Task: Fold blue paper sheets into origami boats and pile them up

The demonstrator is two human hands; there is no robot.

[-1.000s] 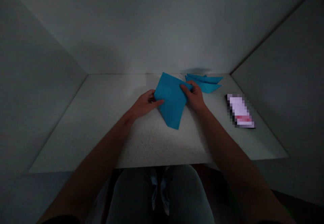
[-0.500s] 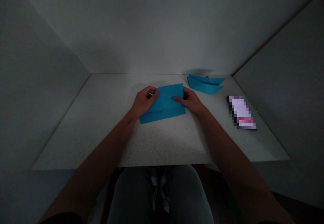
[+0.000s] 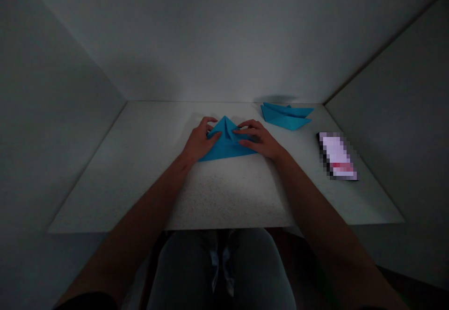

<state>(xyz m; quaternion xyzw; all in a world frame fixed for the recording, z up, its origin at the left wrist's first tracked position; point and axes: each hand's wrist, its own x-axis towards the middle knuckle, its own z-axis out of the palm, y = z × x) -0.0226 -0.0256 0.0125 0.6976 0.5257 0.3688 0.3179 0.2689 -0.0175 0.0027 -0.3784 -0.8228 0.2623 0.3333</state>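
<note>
A blue sheet of paper (image 3: 226, 145), folded into a triangle with its point away from me, lies flat on the white table (image 3: 217, 193). My left hand (image 3: 199, 140) presses its left flap with the fingers lying flat. My right hand (image 3: 261, 139) lies flat on the right flap, fingers stretched toward the middle crease. Both hands touch the paper from above and pin it to the table.
A finished blue folded paper shape (image 3: 286, 116) rests at the back right of the table. A phone with a lit screen (image 3: 337, 155) lies near the right edge. Grey walls close the table in on the left, back and right. My knees show below the front edge.
The paper went from held up and tilted, to a flat rectangle, to a triangle: both upper corners have been folded in to the middle. My hands moved inward onto the flaps.
</note>
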